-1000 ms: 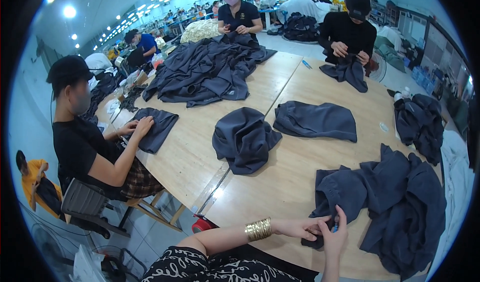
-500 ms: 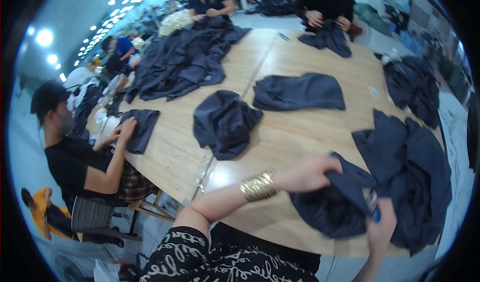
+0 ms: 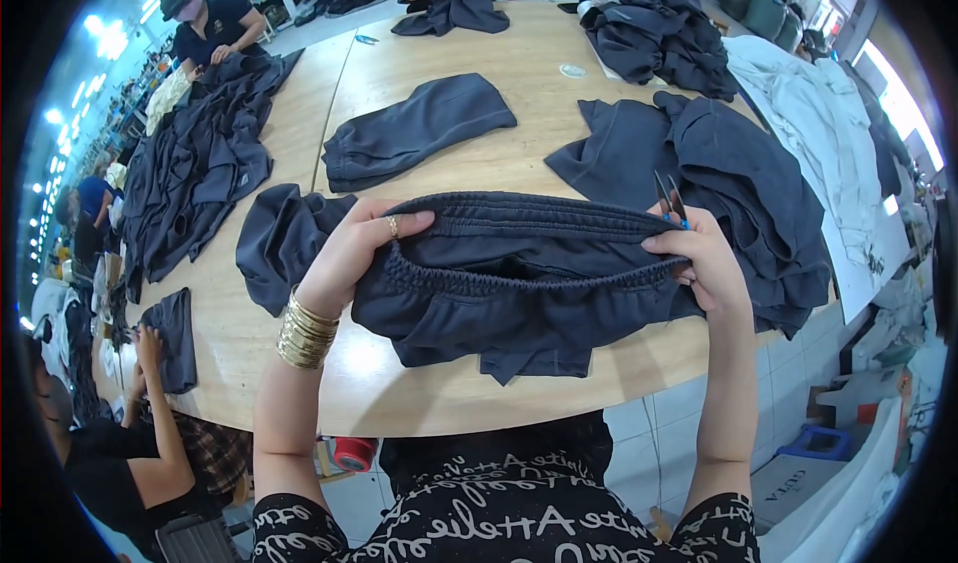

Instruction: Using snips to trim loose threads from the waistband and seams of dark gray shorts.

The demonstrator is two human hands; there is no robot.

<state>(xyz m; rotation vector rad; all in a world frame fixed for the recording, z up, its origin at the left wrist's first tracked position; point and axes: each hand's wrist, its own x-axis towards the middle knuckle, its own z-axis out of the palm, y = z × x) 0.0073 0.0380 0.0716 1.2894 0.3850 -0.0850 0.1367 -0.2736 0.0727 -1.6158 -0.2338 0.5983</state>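
Above the near edge of the wooden table (image 3: 419,94), the left hand (image 3: 349,254) and right hand (image 3: 704,264) grip a dark garment (image 3: 519,283), stretching its waistband sideways, small scissors (image 3: 671,199) tucked in the right.

We are in a big clothes-making workshop. We sit at a long wooden desk (image 3: 519,144) with other workers around it. Dark blue clothes lie in heaps (image 3: 190,179) and folded pieces (image 3: 414,129) all over the desk. Small thread scissors (image 3: 670,199) stick up from one hand. A worker in black (image 3: 210,26) sorts cloth at the far end. Rows of bright ceiling lights (image 3: 95,39) run down the long room, with more workers behind.
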